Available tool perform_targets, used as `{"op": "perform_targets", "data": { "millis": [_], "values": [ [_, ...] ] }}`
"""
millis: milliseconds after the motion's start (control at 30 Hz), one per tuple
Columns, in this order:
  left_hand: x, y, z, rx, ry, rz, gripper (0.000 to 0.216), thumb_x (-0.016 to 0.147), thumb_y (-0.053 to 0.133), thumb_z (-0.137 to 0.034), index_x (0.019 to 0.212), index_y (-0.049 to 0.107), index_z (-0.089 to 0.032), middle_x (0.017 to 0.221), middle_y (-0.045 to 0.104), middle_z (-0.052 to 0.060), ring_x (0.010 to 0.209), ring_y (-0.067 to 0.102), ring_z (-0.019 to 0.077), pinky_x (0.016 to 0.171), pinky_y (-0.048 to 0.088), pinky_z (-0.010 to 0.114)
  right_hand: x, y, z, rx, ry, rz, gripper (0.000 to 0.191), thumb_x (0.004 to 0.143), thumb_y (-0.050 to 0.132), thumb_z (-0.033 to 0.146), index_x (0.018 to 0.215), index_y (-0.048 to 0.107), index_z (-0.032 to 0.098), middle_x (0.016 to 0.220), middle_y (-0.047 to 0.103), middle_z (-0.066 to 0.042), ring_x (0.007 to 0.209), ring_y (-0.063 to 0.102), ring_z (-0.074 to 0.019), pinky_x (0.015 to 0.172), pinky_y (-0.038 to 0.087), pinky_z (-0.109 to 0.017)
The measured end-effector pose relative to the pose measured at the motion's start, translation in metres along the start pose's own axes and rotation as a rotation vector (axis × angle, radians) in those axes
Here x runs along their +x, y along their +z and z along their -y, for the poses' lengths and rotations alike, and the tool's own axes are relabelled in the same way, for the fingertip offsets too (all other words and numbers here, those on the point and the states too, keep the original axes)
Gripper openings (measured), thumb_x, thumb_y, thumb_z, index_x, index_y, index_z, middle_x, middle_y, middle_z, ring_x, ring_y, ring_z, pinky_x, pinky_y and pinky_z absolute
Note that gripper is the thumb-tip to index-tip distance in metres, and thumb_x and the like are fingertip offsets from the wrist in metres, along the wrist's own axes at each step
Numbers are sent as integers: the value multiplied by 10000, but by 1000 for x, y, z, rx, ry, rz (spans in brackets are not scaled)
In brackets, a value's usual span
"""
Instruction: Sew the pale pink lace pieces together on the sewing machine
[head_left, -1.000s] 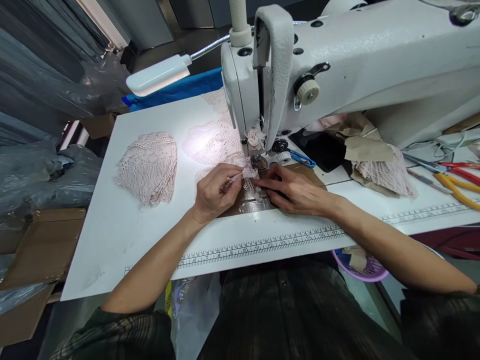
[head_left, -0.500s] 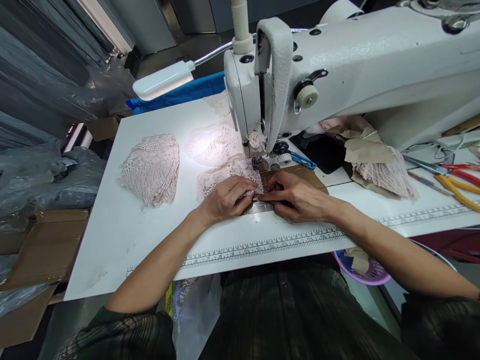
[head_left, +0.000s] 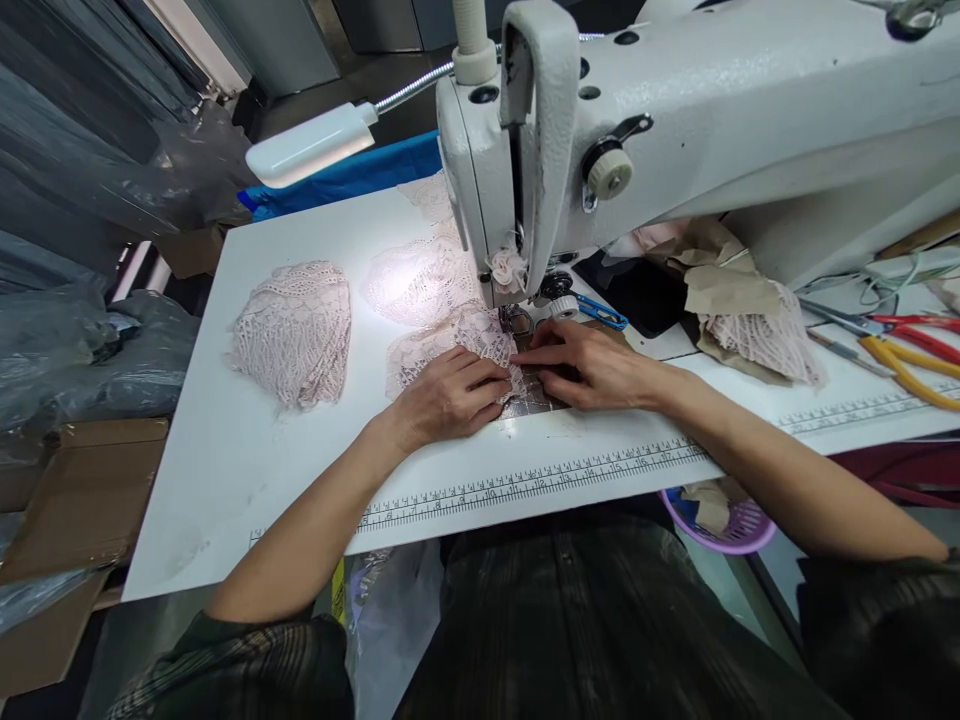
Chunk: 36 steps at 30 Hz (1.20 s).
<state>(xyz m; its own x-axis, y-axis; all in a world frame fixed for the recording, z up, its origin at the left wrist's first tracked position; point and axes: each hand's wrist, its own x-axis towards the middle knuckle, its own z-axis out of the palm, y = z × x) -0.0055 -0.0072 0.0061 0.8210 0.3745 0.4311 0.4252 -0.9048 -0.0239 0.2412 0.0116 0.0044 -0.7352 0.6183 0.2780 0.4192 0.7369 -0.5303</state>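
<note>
My left hand (head_left: 450,395) lies on a pale pink lace piece (head_left: 439,345) just in front of the sewing machine's presser foot (head_left: 517,318), fingers curled and pressing the lace edge down. My right hand (head_left: 592,365) rests beside it on the brown plate, fingers stretched flat toward the lace edge. The white sewing machine (head_left: 675,120) stands over both hands.
A stack of pink lace pieces (head_left: 296,330) lies left on the white table (head_left: 240,470). More lace and brown paper (head_left: 742,300) sit right of the machine, with blue snips (head_left: 600,315), red and yellow scissors (head_left: 907,350), a lamp (head_left: 307,145) and a purple basket (head_left: 724,525) below the edge.
Both hands have slid the lace forward toward the presser foot. My left hand went from pinching the lace edge to pressing it down; more lace now lies flat beside the needle.
</note>
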Motion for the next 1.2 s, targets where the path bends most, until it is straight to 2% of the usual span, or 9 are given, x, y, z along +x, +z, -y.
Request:
{"op": "perform_targets", "data": {
  "millis": [200,500,733,1000,1200],
  "values": [
    [-2,-1,0,18,21,17,101,909,563,-196,944,655,-173,932,716,54,762,641,151,712,535,317,-4,10,-2,-41,-48,-35,396,862,528,187,1224,685,208,1064,563,-125,997,548,-248,914,495,-426],
    [-1,-4,-1,21,39,9,113,911,567,-206,957,662,-167,976,717,66,777,626,156,725,522,318,-5,12,-3,-29,-49,-41,380,883,496,171,1196,700,243,1047,549,-104,971,540,-222,895,497,-413],
    [5,-12,-13,13,-102,75,188,915,541,-272,920,701,-172,984,710,74,781,617,168,816,471,384,-5,13,-1,-99,-57,-71,381,879,502,141,1182,704,252,1048,542,-99,963,542,-213,877,509,-406],
    [4,-12,-14,-11,-138,92,235,906,543,-333,935,709,-169,967,714,56,807,619,177,893,462,390,-4,14,1,-97,-36,-62,367,878,496,148,1166,710,227,1064,540,-117,981,544,-230,882,510,-427],
    [3,-11,-11,-15,-164,113,245,906,542,-347,980,702,-177,1034,710,59,844,633,184,967,448,424,-1,14,5,-117,18,-58,371,900,483,165,1209,682,215,1069,551,-118,990,548,-230,892,516,-414]
  ]
}}
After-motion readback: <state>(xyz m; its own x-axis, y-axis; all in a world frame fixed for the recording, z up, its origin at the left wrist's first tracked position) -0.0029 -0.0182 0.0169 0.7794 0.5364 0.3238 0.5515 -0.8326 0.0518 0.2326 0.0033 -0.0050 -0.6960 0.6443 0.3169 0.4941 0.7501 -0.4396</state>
